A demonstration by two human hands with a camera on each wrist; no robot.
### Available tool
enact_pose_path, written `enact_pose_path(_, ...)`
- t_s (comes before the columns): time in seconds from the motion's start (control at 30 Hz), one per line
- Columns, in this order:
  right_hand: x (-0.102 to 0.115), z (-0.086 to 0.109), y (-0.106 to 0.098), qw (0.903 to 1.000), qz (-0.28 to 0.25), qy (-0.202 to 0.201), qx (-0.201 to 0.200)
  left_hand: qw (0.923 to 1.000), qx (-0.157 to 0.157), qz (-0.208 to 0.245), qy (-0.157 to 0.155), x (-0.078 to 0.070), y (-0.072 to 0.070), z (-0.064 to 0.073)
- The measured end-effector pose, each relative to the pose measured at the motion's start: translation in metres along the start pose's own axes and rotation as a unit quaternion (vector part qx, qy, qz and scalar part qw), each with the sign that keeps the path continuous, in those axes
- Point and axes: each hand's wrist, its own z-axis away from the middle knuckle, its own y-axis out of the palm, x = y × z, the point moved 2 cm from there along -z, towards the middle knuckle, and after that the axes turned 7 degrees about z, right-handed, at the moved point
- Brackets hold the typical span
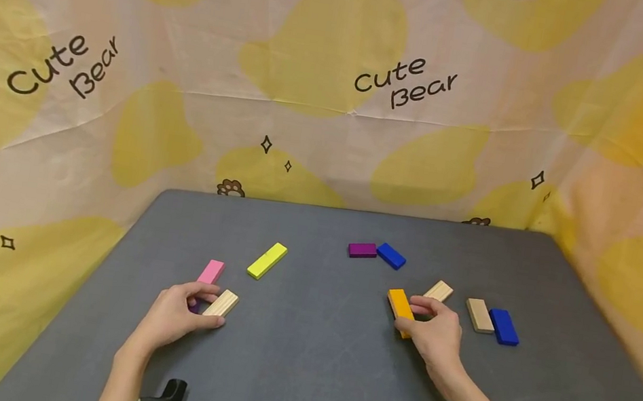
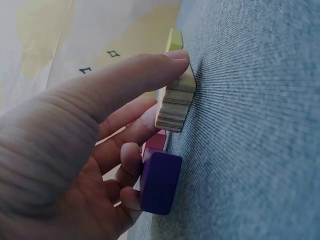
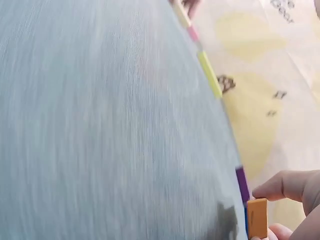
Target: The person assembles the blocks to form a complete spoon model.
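Note:
My left hand [image 1: 176,314] pinches a plain wooden block [image 1: 221,303] between thumb and fingers, low over the grey tabletop. Beside its lower curled fingers is a purple block [image 2: 161,182], mostly hidden by the hand in the head view. A pink block [image 1: 211,271] lies just beyond that hand. On the right, an orange block [image 1: 400,303] is held between the thumb and fingers of my right hand [image 1: 432,332]. Another plain block [image 1: 439,290] lies just behind the right hand's fingers.
A yellow block [image 1: 267,261] lies left of centre. Farther back, a second purple block [image 1: 362,251] sits against a blue block [image 1: 391,256]. Right of my right hand, a plain block [image 1: 479,316] and a blue block [image 1: 504,327] lie side by side. A patterned cloth [image 1: 317,145] hangs behind the table.

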Motion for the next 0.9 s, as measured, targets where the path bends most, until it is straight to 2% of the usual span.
enact_pose_path(0.2, 0.021, 0.017, 0.026, 0.9986, -0.053, 0.004, 0.002, 1.0000, 0.000, -0.006, 0.004, 0.000, 0.000, 0.000)
enact_pose_path(0.47, 0.043, 0.025, 0.055, 0.9973, -0.074, 0.003, -0.002, 1.0000, 0.001, -0.009, 0.003, -0.001, 0.000, 0.000)
enact_pose_path(0.57, 0.044, 0.023, 0.063, 0.9981, -0.060, -0.008, -0.007, 1.0000, 0.001, -0.006, 0.004, -0.002, 0.000, -0.001)
enact_pose_path(0.77, 0.041, 0.020, 0.076, 0.9994, 0.013, -0.032, 0.003, 1.0000, 0.003, -0.006, 0.001, -0.003, -0.001, 0.001)
enact_pose_path(0.9, 0.042, 0.021, 0.077, 0.9991, 0.019, -0.035, 0.010, 1.0000, 0.006, -0.006, -0.003, -0.003, 0.000, 0.000)
